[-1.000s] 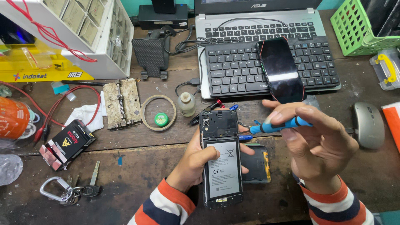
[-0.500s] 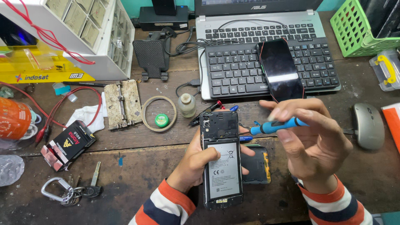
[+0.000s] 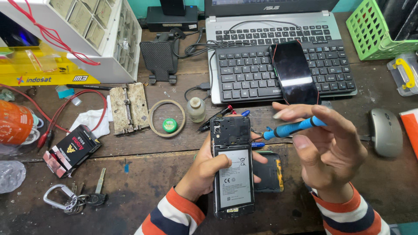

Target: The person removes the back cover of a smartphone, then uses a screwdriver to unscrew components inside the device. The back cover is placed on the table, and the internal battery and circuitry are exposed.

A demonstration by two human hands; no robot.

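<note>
My left hand [image 3: 204, 167] is wrapped around an opened phone [image 3: 231, 167], back cover off and battery exposed, held above the wooden table [image 3: 143, 182]. My right hand [image 3: 328, 152] pinches a blue screwdriver [image 3: 291, 128] between thumb and fingertips, tip just beside the phone's upper right edge. Beyond: black keyboard [image 3: 257, 69], grey mouse [image 3: 385, 132].

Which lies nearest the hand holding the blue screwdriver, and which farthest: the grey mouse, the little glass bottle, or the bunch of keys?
Measured from the right hand in the head view:
1. Grey mouse, just to its right on the desk.
2. Little glass bottle, to its left, past the opened phone.
3. Bunch of keys, far left by the near desk edge.
</note>
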